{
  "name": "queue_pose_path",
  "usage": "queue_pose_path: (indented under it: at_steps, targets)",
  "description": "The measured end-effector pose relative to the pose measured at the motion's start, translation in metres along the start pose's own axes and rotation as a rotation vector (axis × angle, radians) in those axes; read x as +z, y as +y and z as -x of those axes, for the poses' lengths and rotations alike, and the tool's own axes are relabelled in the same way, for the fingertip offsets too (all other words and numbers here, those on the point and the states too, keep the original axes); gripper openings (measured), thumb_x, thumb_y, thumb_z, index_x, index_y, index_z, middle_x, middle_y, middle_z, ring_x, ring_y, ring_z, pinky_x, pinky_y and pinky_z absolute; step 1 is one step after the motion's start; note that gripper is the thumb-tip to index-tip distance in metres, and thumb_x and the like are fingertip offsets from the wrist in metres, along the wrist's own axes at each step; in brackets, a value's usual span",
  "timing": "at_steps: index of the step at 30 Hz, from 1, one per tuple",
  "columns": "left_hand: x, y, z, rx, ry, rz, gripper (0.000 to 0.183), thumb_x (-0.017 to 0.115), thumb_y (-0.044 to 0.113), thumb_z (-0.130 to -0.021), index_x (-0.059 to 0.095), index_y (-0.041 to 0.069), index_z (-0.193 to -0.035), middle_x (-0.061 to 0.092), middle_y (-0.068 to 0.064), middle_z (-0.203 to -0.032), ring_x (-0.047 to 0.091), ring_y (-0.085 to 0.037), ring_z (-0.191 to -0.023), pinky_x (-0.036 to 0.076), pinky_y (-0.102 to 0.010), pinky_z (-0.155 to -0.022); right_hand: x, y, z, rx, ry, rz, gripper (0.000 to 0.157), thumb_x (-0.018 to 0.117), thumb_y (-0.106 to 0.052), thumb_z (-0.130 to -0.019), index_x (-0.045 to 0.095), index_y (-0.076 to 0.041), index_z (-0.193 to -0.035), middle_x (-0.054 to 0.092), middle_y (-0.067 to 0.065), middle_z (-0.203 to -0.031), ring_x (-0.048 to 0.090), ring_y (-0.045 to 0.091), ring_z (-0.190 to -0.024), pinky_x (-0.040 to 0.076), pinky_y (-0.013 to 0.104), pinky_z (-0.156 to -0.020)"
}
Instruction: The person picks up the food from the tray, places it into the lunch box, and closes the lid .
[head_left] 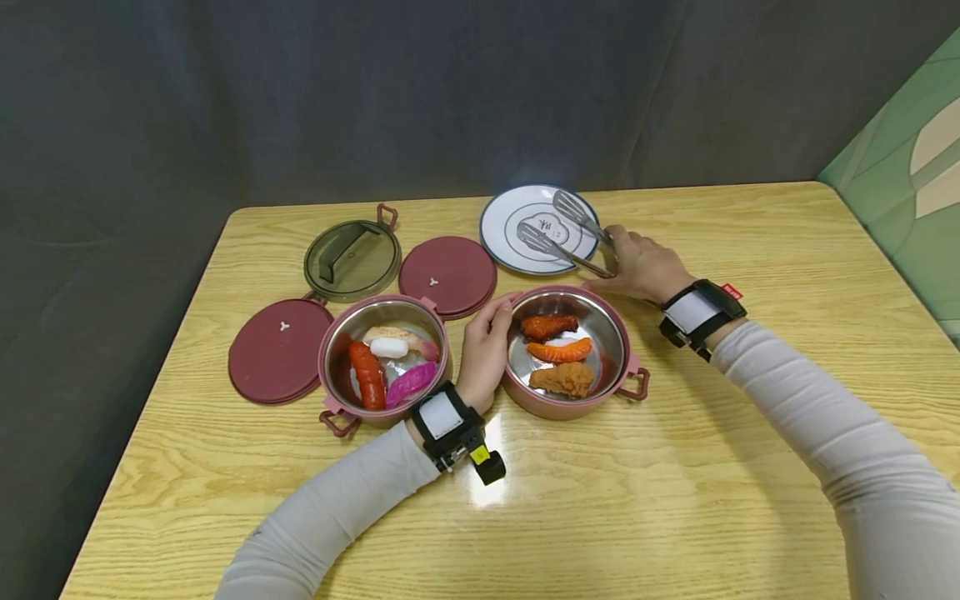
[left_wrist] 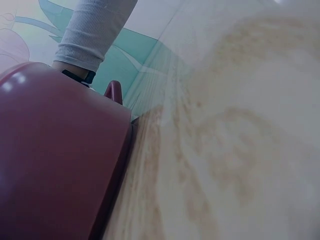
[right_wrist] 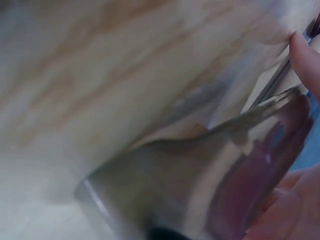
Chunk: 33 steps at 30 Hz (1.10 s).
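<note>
My right hand [head_left: 648, 265] holds metal tongs [head_left: 536, 239] by the handle end. Their two slotted heads stand apart over a white, blue-rimmed plate [head_left: 501, 237]. In the right wrist view the shiny metal of the tongs [right_wrist: 180, 185] fills the foreground. Against the left side of a pink pot [head_left: 551, 408], my left hand [head_left: 483, 354] rests with fairly straight fingers near the rim. Inside that pot lie a reddish drumstick [head_left: 550, 326], an orange striped piece [head_left: 558, 351] and a fried chicken piece [head_left: 562, 380]. The pot's outer wall [left_wrist: 55, 150] looms in the left wrist view.
A second pink pot [head_left: 327, 375] at the left holds a red sausage [head_left: 367, 375], a shrimp piece [head_left: 420, 343], a white piece [head_left: 388, 347] and a purple piece [head_left: 411, 383]. Behind it are a lid [head_left: 375, 258] with a handle and two maroon discs [head_left: 453, 271]. A dark curtain [head_left: 450, 100] closes off the back.
</note>
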<state>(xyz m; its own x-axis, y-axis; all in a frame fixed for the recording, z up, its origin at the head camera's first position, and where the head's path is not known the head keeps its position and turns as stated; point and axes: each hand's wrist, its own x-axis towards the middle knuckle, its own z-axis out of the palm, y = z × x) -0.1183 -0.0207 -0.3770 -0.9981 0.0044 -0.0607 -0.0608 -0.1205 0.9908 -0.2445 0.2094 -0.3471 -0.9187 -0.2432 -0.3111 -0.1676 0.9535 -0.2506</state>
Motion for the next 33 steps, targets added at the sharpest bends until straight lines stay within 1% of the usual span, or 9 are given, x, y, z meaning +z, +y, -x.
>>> queue_pose_path:
  at_steps: [7, 13, 19, 23, 25, 26, 30, 32, 33]
  targets:
    - [-0.001, 0.001, 0.0, -0.002, -0.026, -0.023, 0.037, 0.038, 0.02, -0.106, 0.055, 0.003, -0.134, 0.055, -0.013, -0.136, 0.049, -0.023, -0.129, 0.04, -0.033, -0.109, -0.004, 0.001, 0.004, 0.011, -0.031, -0.007, 0.112, 0.069, -0.062, -0.079, 0.013, 0.002, -0.152, 0.03, 0.036, -0.146, 0.033, 0.051, -0.133, 0.035, 0.066, -0.102]
    - [-0.001, 0.003, 0.0, 0.001, -0.044, -0.042, 0.037, 0.038, 0.018, -0.106, 0.052, 0.001, -0.137, 0.052, -0.014, -0.139, 0.046, -0.024, -0.132, 0.037, -0.035, -0.112, -0.013, 0.001, 0.01, -0.001, -0.04, 0.017, 0.119, 0.066, -0.071, -0.076, 0.009, 0.0, -0.154, 0.02, 0.037, -0.151, 0.025, 0.054, -0.135, 0.031, 0.07, -0.103]
    - [-0.003, 0.004, 0.001, -0.025, -0.024, -0.029, 0.041, 0.039, 0.018, -0.106, 0.045, -0.001, -0.142, 0.047, -0.015, -0.144, 0.039, -0.025, -0.138, 0.031, -0.035, -0.115, -0.028, -0.005, 0.018, -0.049, -0.003, 0.006, 0.116, 0.061, -0.071, -0.079, 0.007, -0.003, -0.155, 0.017, 0.034, -0.154, 0.019, 0.054, -0.138, 0.025, 0.069, -0.107]
    - [-0.006, 0.006, 0.007, -0.05, -0.039, -0.065, 0.049, 0.04, 0.023, -0.106, 0.031, 0.003, -0.15, 0.034, -0.014, -0.154, 0.028, -0.024, -0.144, 0.024, -0.037, -0.119, -0.04, -0.011, 0.024, -0.126, 0.064, -0.037, 0.106, 0.057, -0.066, -0.085, 0.011, 0.0, -0.154, 0.021, 0.032, -0.154, 0.022, 0.053, -0.138, 0.024, 0.068, -0.109]
    - [-0.009, 0.011, 0.011, -0.034, -0.062, -0.119, 0.054, 0.042, 0.025, -0.105, 0.024, 0.007, -0.153, 0.024, -0.011, -0.159, 0.022, -0.024, -0.146, 0.021, -0.04, -0.12, -0.047, -0.015, 0.027, -0.177, 0.103, -0.064, 0.1, 0.055, -0.062, -0.09, 0.013, 0.002, -0.154, 0.022, 0.032, -0.154, 0.023, 0.052, -0.139, 0.024, 0.066, -0.11]
    - [-0.01, 0.015, 0.013, -0.028, -0.078, -0.151, 0.057, 0.042, 0.026, -0.105, 0.021, 0.011, -0.155, 0.021, -0.01, -0.16, 0.037, -0.025, -0.139, 0.032, -0.04, -0.114, -0.05, -0.018, 0.028, -0.197, 0.116, -0.079, 0.097, 0.054, -0.06, -0.091, 0.013, 0.003, -0.153, 0.022, 0.031, -0.154, 0.023, 0.051, -0.139, 0.023, 0.065, -0.111]
    - [-0.017, 0.041, 0.023, 0.054, -0.157, -0.271, 0.063, 0.045, 0.025, -0.103, 0.014, 0.016, -0.157, 0.012, -0.009, -0.162, 0.038, -0.028, -0.134, 0.035, -0.049, -0.11, -0.06, -0.034, 0.033, -0.256, 0.132, -0.135, 0.088, 0.05, -0.054, -0.096, 0.014, 0.002, -0.154, 0.019, 0.028, -0.156, 0.022, 0.046, -0.142, 0.02, 0.061, -0.114]
    - [-0.021, 0.057, 0.027, 0.084, -0.2, -0.307, 0.064, 0.046, 0.025, -0.103, 0.013, 0.017, -0.157, 0.01, -0.007, -0.162, 0.036, -0.027, -0.136, 0.035, -0.049, -0.11, -0.065, -0.043, 0.034, -0.271, 0.121, -0.158, 0.086, 0.049, -0.053, -0.097, 0.013, 0.0, -0.154, 0.019, 0.025, -0.157, 0.022, 0.044, -0.143, 0.02, 0.059, -0.115]
    - [-0.023, 0.066, 0.028, 0.111, -0.215, -0.318, 0.064, 0.047, 0.023, -0.103, 0.013, 0.015, -0.157, 0.01, -0.007, -0.162, 0.02, -0.026, -0.145, 0.022, -0.051, -0.117, -0.067, -0.047, 0.035, -0.282, 0.116, -0.166, 0.085, 0.048, -0.053, -0.097, 0.013, -0.001, -0.155, 0.019, 0.024, -0.158, 0.022, 0.042, -0.143, 0.02, 0.058, -0.116]
